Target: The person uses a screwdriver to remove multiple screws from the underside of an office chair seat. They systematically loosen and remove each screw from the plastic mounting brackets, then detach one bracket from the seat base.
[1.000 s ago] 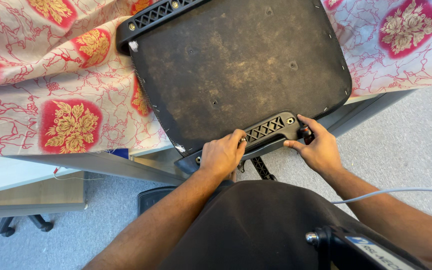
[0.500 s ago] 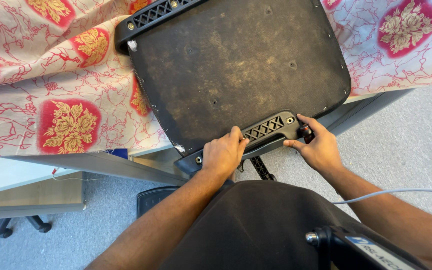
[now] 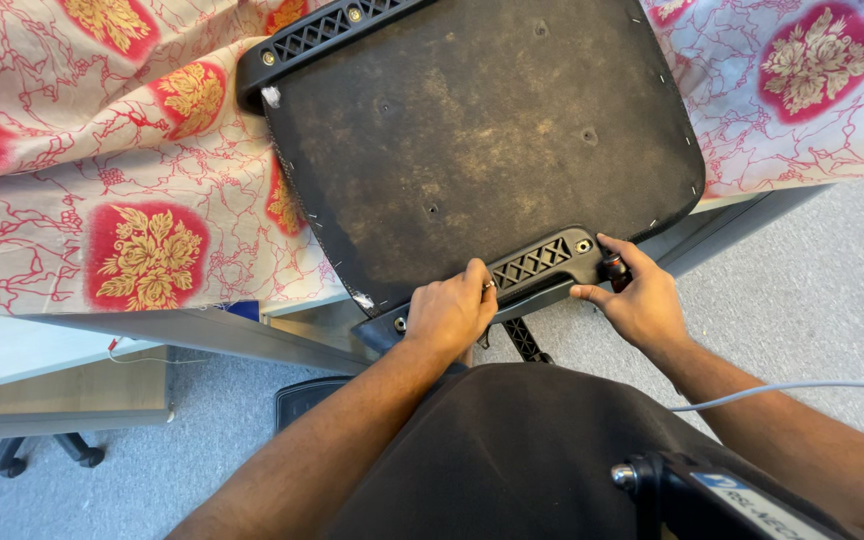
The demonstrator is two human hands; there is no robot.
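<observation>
Head view, looking straight down at both hands. An upturned office chair seat (image 3: 482, 140) lies with its dusty black underside up on a table draped in a white cloth with red and gold floral medallions (image 3: 142, 255). The seat overhangs the table edge toward the person.

A black plastic armrest bracket (image 3: 537, 265) with lattice cut-outs runs along the near edge of the seat. Its long axis is slanted: the far-right end sits higher in the frame, the near-left end drops toward the left hand. A matching bracket (image 3: 322, 30) runs along the far edge of the seat, well beyond both hands, on the same slant.

Left hand (image 3: 449, 315): palm down, fingers curled over the lower-left half of the near bracket, fingertips touching the lattice part. It presses or grips the bracket; the underside of the hand is hidden, so how firmly I cannot tell.

Right hand (image 3: 642, 300): at the upper-right end of the same bracket, thumb and forefinger pinched narrow around a small dark knob with a reddish part (image 3: 613, 267), just beside the bracket's end screw hole (image 3: 583, 245).

Below the left hand, a second black lattice piece (image 3: 524, 338) hangs under the bracket toward the grey carpet (image 3: 812, 280).

Nearer than both hands: the person's dark-clothed lap, and a grey cable (image 3: 792, 388) crossing the right forearm. Left of the left hand, well apart, a chair base with castors (image 3: 47, 452) stands on the floor.
</observation>
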